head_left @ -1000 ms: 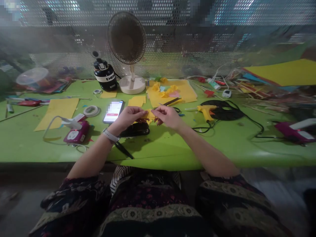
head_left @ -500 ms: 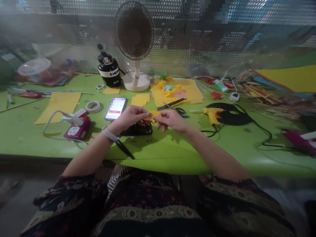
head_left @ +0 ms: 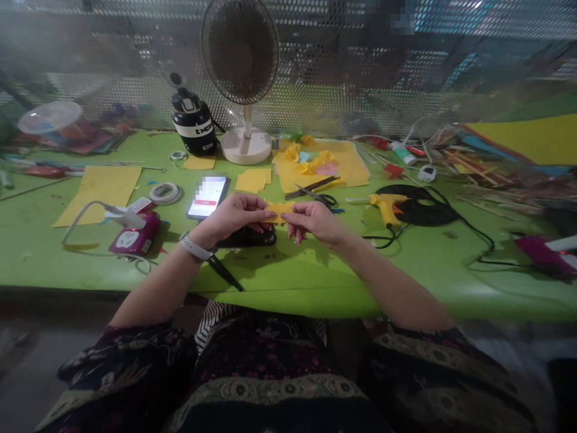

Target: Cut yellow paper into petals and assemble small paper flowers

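Observation:
Between both hands, above the green table, is a small piece of yellow paper (head_left: 278, 211). My left hand (head_left: 241, 213) pinches its left end with the thumb on top. At the right end, my right hand (head_left: 311, 218) grips it between thumb and fingers. A black case or pouch (head_left: 247, 237) with a strap lies beneath my left hand, partly hidden. Just beyond my right hand lie open scissors (head_left: 320, 195). A phone (head_left: 207, 197) with a lit screen rests to the left of my left hand.
A yellow glue gun (head_left: 385, 206) lies on the right beside a black flat piece (head_left: 426, 207). Yellow sheets (head_left: 322, 162) with crumpled paper petals are behind the scissors. A fan (head_left: 246, 147), a black bottle (head_left: 193, 129), a tape roll (head_left: 164, 193) and a purple power socket (head_left: 135, 233) stand around.
The yellow paper now appears flatter and wider between my fingers. Both hands stay in nearly the same place. The whole view has shifted slightly.

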Available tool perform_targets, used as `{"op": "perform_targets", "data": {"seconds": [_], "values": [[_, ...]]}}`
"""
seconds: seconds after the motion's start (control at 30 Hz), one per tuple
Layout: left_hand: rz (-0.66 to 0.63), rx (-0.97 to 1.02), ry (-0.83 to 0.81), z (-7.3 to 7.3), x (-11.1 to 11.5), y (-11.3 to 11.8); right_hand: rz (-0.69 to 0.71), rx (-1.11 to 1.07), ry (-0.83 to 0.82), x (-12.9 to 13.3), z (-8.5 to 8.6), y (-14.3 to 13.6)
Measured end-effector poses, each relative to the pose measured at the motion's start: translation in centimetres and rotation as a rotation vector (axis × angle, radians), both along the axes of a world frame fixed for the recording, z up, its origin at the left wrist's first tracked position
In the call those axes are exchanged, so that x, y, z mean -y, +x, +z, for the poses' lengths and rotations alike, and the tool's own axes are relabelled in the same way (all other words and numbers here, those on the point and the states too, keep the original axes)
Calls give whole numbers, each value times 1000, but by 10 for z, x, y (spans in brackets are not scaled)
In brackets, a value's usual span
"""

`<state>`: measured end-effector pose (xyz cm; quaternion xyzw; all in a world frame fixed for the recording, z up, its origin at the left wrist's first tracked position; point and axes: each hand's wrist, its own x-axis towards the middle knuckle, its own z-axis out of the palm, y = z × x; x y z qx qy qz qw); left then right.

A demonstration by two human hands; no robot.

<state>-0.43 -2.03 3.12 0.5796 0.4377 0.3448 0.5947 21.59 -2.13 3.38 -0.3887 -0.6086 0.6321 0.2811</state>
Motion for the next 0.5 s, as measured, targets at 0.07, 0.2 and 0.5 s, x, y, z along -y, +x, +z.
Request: {"op": "perform_targets", "data": {"seconds": [0.07,0.2,0.5], "values": [[-1,14,-4,1,1,1,1,-8,4,0,0,0],[-2,6,-12,1,2,1,-5,-7,2,0,1,0],[19,16,-37,2,3,1,-18,6,30,0,-1,0]]}}
